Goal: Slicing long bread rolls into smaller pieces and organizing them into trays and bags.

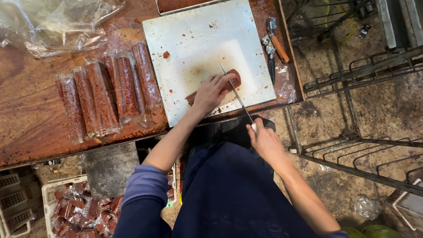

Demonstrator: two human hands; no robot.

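**Knife on the reddish-brown block, left hand pinning it down**

Your left hand point(210, 91) lies flat over a dense, reddish-brown pressed block point(232, 82), fingers curled onto its top and holding it against the white plastic cutting board point(185, 39). The block is an elongated bar, lying diagonally near the board's front edge, with a grainy, matte surface. Your right hand point(263, 140) is clenched around the pale handle of a long, thin-bladed knife point(235, 91); the narrow steel blade runs up across the block just beside your left fingertips. Whether the edge has gone into the block, you can't quite tell from this angle.

The board is smooth and scuffed, smeared with rusty crumbs and a faint stain at its centre. It rests on a worn wooden table point(26, 105), dark and stained red-brown. To the left of the board lie several wrapped bars point(105, 90) of the same speckled material, side by side in crinkly clear film. A heap of loose clear plastic point(53, 26) sits at the table's far left corner. Right of the board rests a metal tool with an orange-brown handle point(275, 42). Under the table, a white slatted crate point(48, 189) holds more wrapped red pieces.
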